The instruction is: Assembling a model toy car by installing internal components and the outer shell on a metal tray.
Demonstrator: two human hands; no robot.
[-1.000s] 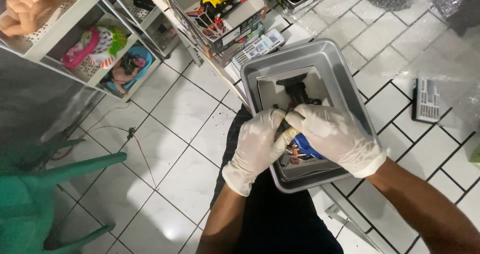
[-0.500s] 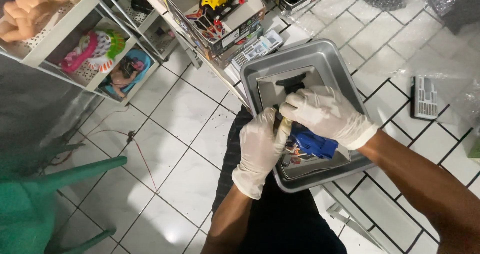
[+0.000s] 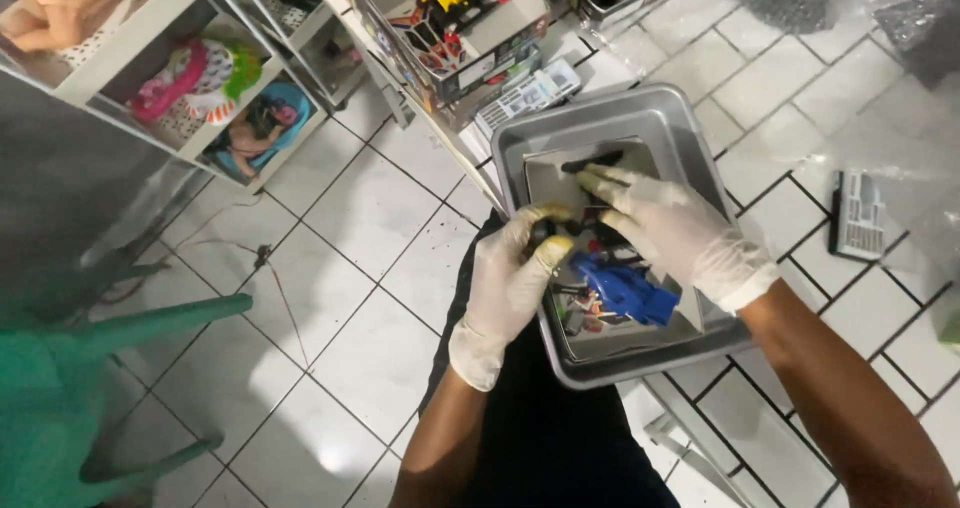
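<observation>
Fingers [image 3: 545, 253] of the gloved left hand [image 3: 510, 288] pinch a small dark part [image 3: 545, 233] over the grey tray [image 3: 650, 118], while the right hand [image 3: 670, 233], fingers spread loosely, touches black pieces at its 12 o'clock, a blue toy [image 3: 625, 293] at 6.

Small black part [image 3: 545, 234] mostly glove-hidden
</observation>
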